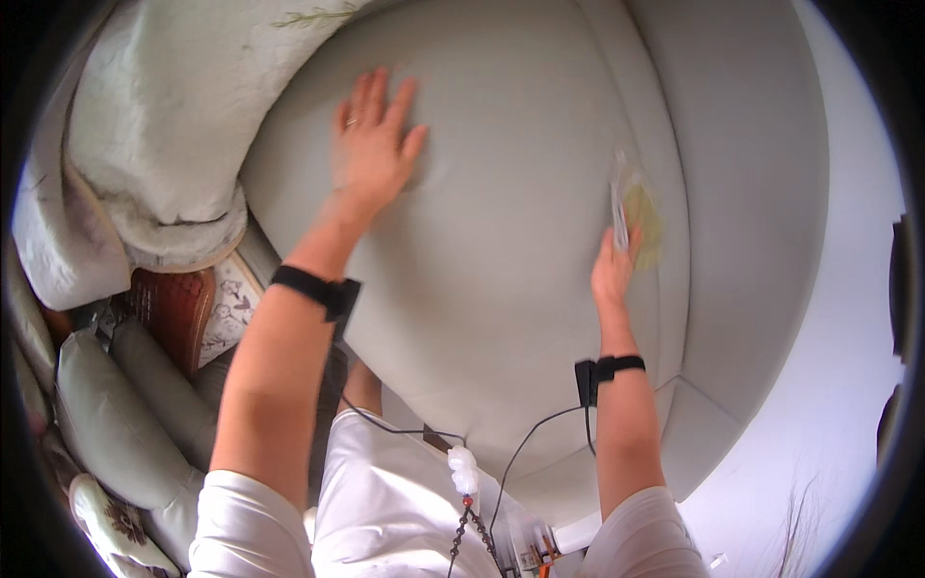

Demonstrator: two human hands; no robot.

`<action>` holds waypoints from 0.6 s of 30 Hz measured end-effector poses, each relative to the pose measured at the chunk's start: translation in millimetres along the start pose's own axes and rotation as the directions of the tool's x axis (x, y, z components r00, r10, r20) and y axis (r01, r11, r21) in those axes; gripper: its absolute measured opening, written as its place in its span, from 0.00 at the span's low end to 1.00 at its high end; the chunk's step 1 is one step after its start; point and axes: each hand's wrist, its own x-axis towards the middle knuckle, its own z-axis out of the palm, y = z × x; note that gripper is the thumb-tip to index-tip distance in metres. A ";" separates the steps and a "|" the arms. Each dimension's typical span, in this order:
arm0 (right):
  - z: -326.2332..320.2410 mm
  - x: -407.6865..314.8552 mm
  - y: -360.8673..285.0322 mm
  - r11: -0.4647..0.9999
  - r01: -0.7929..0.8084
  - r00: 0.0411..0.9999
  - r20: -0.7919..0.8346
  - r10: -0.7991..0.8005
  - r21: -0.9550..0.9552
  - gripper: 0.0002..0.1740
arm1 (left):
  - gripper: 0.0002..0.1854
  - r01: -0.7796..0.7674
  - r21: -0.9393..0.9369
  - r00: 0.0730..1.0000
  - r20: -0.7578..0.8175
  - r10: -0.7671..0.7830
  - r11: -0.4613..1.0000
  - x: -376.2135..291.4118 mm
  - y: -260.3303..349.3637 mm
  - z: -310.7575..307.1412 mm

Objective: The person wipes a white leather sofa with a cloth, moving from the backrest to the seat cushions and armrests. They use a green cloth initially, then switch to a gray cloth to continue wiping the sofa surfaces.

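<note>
My left hand (373,155) lies palm down over the grey leather-like sofa seat (498,238), its fingers spread and a ring on one of them. It holds nothing. At the right, near the seam below the sofa backrest (744,188), my right hand (613,271) grips a thin folded item (643,220). That item is whitish and translucent on one side and yellow-green on the other. Motion blurs it, so whether it is a cloth or a plastic packet cannot be told. The palm and some fingers of my right hand are hidden.
A pale plush cover (166,108) drapes the sofa at the upper left. Beyond the seat's left edge are a brown woven-looking panel (170,311) and another grey padded seat (119,419). Black cables (531,437) run from both wristbands, near a hanging beaded pendant (463,469).
</note>
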 end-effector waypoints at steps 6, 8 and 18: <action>1.1 26.7 2.6 0.786 -0.587 0.788 -0.085 0.610 0.194 0.37 | 0.38 -0.003 0.195 1.000 0.015 0.000 0.981 -59.9 -110.9 -117.2; 16.3 67.4 -44.7 0.793 -0.605 0.790 -0.067 0.609 0.070 0.39 | 0.36 -0.175 0.371 0.977 -0.049 0.207 0.912 -61.6 -127.9 -153.0; 158.4 18.5 -336.5 0.784 0.560 0.828 0.163 -0.536 -0.269 0.34 | 0.52 -0.097 -0.197 0.965 -0.257 0.044 0.976 15.1 -151.7 -221.9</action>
